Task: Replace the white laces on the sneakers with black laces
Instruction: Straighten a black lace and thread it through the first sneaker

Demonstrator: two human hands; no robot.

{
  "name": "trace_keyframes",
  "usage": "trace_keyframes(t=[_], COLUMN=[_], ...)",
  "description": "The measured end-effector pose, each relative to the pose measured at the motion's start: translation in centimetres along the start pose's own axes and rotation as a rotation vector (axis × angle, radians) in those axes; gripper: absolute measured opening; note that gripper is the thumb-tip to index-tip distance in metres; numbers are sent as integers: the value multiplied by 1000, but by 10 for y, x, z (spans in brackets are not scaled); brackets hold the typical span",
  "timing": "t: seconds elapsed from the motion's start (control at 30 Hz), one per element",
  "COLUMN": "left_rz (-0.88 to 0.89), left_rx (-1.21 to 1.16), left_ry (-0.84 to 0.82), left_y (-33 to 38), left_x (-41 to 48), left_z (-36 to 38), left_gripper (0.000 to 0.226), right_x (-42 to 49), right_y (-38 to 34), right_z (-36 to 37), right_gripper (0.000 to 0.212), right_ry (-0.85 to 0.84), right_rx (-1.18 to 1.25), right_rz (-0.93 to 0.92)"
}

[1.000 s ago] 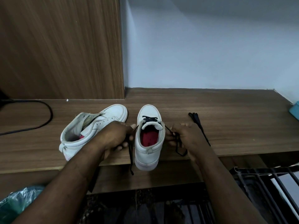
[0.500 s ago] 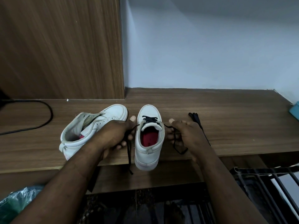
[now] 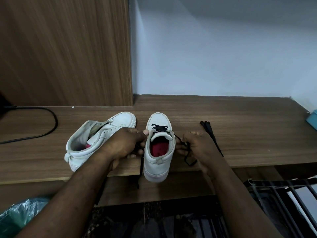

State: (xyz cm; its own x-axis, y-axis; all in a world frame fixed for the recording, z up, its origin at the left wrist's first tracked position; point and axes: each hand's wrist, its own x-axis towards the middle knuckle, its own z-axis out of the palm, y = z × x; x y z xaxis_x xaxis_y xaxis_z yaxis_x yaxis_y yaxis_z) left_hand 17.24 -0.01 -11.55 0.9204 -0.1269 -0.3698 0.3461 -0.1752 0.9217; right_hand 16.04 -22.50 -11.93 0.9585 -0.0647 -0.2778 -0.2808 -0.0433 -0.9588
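Two white sneakers stand on a wooden shelf [image 3: 240,121]. The right sneaker [image 3: 158,162] is upright, heel toward me, with a black lace [image 3: 160,128] threaded across its front eyelets. My left hand [image 3: 124,143] pinches the lace's left end beside the shoe; that end hangs over the shelf edge. On the other side, my right hand [image 3: 199,146] grips the right end, which loops below my fingers. The left sneaker [image 3: 96,138] lies tilted with no lace in its eyelets. A spare black lace [image 3: 210,133] lies just right of my right hand.
A black cable [image 3: 51,121] curves across the shelf at the far left. A wooden panel [image 3: 65,48] rises behind the left sneaker. A teal object [image 3: 312,119] sits at the right edge. Below are a green plastic bag [image 3: 17,215] and a black metal rack [image 3: 283,194].
Both hands have shifted slightly forward along the right sneaker, drawing the black lace ends tighter; the left thumb now presses against the shoe's collar.
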Motion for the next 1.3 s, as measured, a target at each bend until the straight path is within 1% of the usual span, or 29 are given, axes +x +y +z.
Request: trace_keyframes(t=[0.07,0.13,0.17,0.23,0.3,0.37,0.43,0.57,0.63,0.7,0.83,0.93,1.03,1.13,1.23,1.3], left_rz=[-2,0,3,12,15,21,47,71,75,116,258,353,453,533,591,612], left_rx=[9,2,2,26,61,64,50,20,-11,-78,-257,-340,-342,-298,-306,-321], left_ry=[6,13,11,2,7,27,28,-20,-9,21,93,122,166,180,176,180], left_y=[2,2,3,4,8,13,17,22,25,28,36,43,54,67,79,84], left_x=[0,-1,-1,-3,-4,-5,-6,-13,-19,-25,-35,-41,-47,-52,-56,-58], left_z=[1,0,-1,-3,-7,-10,-12,-9,-7,-6,-4,2,9,13,15,16], left_gripper=[30,31,31,33,39,45,42,30,28,27,27,27,27,28,30,30], right_x=[0,0,0,2,4,5,5,-5,-11,-18,-28,-36,-44,-52,-59,-64], right_y=[0,0,0,0,-4,-10,-14,-16,-18,-24,-40,-52,-70,-89,-102,-107], right_z=[2,2,2,0,-4,-9,-13,-18,-19,-17,-3,8,11,11,12,11], right_gripper=[49,45,39,22,15,18,28,36,38,32,21,16,18,20,10,3], right_ry=[-2,7,18,50,80,72,36,-14,-26,-48,-121,-142,-111,-46,76,143], right_rx=[-3,-32,-50,-36,1,2,-34,-294,-343,-279,-93,10,49,24,-89,-118], right_rz=[5,11,8,-16,-54,-101,-119,-30,-38,-87,-237,-288,-341,-400,-450,-484])
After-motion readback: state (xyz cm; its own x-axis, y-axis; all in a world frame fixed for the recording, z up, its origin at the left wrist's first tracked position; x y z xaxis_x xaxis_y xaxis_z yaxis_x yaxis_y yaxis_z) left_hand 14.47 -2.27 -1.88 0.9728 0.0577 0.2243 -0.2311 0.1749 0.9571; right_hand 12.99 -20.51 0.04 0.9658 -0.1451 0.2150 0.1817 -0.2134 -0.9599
